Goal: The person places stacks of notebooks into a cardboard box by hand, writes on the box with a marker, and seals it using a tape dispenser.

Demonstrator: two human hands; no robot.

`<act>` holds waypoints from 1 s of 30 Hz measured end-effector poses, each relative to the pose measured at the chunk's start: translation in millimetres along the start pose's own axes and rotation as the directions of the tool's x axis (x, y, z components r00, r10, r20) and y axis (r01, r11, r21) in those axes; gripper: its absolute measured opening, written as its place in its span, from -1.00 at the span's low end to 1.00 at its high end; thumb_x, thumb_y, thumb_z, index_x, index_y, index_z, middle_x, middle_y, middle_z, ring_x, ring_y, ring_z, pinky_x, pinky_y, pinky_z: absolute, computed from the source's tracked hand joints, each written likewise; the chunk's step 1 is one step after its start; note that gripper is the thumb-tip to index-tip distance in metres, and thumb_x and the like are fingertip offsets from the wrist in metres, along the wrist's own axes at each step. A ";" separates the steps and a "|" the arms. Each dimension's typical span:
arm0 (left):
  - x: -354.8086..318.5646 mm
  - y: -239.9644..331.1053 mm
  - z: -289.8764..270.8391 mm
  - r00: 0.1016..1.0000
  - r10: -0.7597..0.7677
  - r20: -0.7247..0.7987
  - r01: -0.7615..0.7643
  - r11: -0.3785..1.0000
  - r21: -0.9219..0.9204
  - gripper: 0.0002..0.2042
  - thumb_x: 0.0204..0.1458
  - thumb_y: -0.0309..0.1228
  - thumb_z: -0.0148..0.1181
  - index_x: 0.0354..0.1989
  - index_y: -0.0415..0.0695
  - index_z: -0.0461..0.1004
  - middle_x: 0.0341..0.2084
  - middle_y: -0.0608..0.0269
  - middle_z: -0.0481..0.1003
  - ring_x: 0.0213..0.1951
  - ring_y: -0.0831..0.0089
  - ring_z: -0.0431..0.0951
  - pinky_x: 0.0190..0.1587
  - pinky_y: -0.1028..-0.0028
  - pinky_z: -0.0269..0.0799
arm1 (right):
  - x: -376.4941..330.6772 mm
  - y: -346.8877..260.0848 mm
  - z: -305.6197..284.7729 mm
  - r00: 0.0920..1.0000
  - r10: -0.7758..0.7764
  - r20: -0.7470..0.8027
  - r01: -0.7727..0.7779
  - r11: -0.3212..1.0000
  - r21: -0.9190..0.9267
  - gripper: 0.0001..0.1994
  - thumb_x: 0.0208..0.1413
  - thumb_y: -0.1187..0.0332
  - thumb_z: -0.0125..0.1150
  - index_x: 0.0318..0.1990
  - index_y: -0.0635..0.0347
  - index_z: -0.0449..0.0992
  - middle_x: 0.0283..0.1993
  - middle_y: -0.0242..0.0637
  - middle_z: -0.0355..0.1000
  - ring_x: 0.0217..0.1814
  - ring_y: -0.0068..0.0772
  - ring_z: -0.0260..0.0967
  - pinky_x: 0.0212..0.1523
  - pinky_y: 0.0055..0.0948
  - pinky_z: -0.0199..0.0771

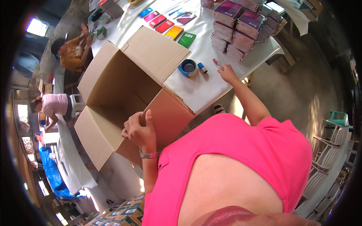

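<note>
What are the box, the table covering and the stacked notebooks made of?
Box: matte brown corrugated cardboard, judging by its faintly ridged flaps.
Table covering: smooth white plastic or cloth; creases and soft sheen fit either.
Stacked notebooks: probably paper, with glossy covers catching light; spiral-bound, in wire or plastic, hard to tell.

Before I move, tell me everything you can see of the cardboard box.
The cardboard box looks plain brown and corrugated. Its top is open, flaps splayed outward, inner walls showing, opening toward the camera. It is at the edge of the white-covered table, left of the blue tape roll. The left hand grips its near rim. Its underside is hidden.
</note>
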State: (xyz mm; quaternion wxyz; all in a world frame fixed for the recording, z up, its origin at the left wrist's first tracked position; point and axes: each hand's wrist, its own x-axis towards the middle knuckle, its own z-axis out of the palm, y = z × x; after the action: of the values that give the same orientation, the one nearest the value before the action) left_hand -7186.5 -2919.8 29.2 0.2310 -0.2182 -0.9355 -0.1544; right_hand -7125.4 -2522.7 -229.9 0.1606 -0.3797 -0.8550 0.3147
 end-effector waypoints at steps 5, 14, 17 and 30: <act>50.0 10.5 -43.5 0.982 0.183 0.053 -0.140 0.882 -0.449 -0.75 0.04 -0.36 0.15 -0.14 -0.20 0.44 -0.17 0.16 0.44 -0.08 0.35 0.39 -0.03 0.37 0.25 | -1.0 -73.0 -137.8 0.899 -0.101 -0.426 0.271 0.893 0.359 -0.83 0.05 0.34 0.13 -0.23 0.20 0.51 -0.27 -0.32 0.42 -0.29 -0.45 0.36 -0.32 -0.47 0.37; 137.2 183.4 66.3 0.398 0.538 0.743 0.675 0.377 -0.635 -0.46 0.17 0.02 -0.15 0.00 -0.27 0.35 -0.13 0.18 0.42 -0.11 0.45 0.41 -0.06 0.44 0.32 | 76.5 -66.2 -217.6 0.857 0.324 -0.402 0.219 0.477 0.851 -0.35 0.05 0.07 0.15 0.15 0.40 0.18 0.20 -0.09 0.14 0.08 -0.23 0.24 0.10 -0.31 0.19; 140.2 254.6 159.7 0.369 0.476 0.798 0.737 0.373 -0.564 -0.28 0.09 0.18 -0.16 0.16 -0.27 0.17 0.02 0.10 0.31 -0.01 0.40 0.33 0.02 0.37 0.27 | 98.6 -62.8 -198.1 0.862 0.388 -0.326 0.166 0.392 0.905 -0.25 -0.02 -0.02 0.19 0.16 0.44 0.17 0.19 0.01 0.17 0.13 -0.13 0.22 0.18 -0.30 0.11; 133.7 370.6 206.6 0.579 -0.158 0.799 0.809 0.232 -0.540 0.08 -0.25 0.37 0.07 0.18 -0.43 -0.01 0.13 -0.20 0.15 0.19 0.04 0.16 0.20 0.22 0.10 | 220.0 -92.2 -286.5 0.879 0.283 -0.384 -0.191 0.947 0.260 0.01 -0.27 -0.20 0.22 0.24 0.37 0.01 0.14 0.15 0.23 0.21 0.02 0.20 0.19 -0.21 0.16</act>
State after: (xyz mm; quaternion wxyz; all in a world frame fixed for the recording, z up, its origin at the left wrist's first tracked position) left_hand -7190.8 -2476.7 -9.1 -0.2913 -0.0114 -0.7386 -0.6079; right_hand -7174.0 -2285.8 53.8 0.3389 -0.5208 -0.7088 0.3340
